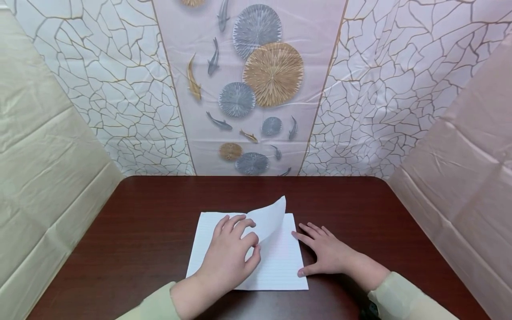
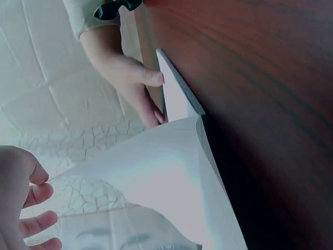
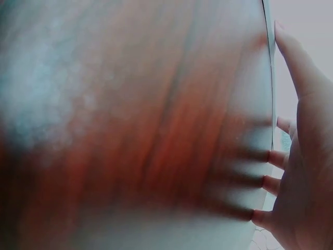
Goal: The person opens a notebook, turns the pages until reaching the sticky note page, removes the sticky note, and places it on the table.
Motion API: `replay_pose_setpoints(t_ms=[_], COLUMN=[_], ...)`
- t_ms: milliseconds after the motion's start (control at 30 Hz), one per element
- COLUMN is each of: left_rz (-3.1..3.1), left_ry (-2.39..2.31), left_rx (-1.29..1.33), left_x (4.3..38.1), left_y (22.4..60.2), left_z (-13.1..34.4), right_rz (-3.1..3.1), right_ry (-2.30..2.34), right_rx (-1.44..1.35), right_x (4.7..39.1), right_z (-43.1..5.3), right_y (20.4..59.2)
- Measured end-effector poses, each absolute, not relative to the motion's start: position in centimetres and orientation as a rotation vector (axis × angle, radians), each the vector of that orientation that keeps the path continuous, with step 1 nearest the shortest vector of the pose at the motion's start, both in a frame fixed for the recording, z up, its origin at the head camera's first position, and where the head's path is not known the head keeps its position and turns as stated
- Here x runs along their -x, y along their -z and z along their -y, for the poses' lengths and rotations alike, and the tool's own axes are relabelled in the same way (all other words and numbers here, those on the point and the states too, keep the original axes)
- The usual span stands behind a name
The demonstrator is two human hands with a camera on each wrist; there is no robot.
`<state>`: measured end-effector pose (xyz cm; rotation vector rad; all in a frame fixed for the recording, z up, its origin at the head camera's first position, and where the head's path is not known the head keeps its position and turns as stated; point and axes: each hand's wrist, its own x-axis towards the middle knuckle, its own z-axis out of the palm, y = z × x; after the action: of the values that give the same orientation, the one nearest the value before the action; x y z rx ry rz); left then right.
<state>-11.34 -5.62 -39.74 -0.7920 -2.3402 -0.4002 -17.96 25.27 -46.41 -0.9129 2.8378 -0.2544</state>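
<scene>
An open lined notebook [image 1: 280, 271] lies on the dark wooden table. One white page [image 1: 269, 220] stands lifted from it, its far corner raised and curving. My left hand [image 1: 230, 253] is over the middle of the notebook and pinches the edge of that page between thumb and index finger; the pinch shows in the left wrist view, with the other fingers [image 2: 39, 226] spread apart. At the notebook's right edge, my right hand [image 1: 330, 253] rests with fingers spread, the thumb and index fingertip touching the edge and the other fingertips on the table.
The reddish-brown table [image 1: 132, 249] extends around the notebook. A patterned cloth [image 1: 248, 111] hangs behind it, and pale padded panels [image 1: 48, 178] stand at both sides. A black strap [image 2: 115, 9] is on the right wrist.
</scene>
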Motion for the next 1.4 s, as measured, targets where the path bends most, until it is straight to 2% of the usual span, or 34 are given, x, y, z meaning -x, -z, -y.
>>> replay_pose_setpoints(t_ms=[733, 1400], left_rz=[2.389, 2.553], left_ry=[0.35, 0.319], left_rx=[0.523, 0.347], left_x=[9.7, 7.3], left_y=[40.4, 42.0], left_z=[12.6, 15.9], right_rz=[-2.789, -2.769], right_ry=[0.286, 0.243], right_rx=[0.884, 0.865], right_x=[18.1, 18.2], right_z=[-25.2, -25.1], right_y=[46.1, 46.0])
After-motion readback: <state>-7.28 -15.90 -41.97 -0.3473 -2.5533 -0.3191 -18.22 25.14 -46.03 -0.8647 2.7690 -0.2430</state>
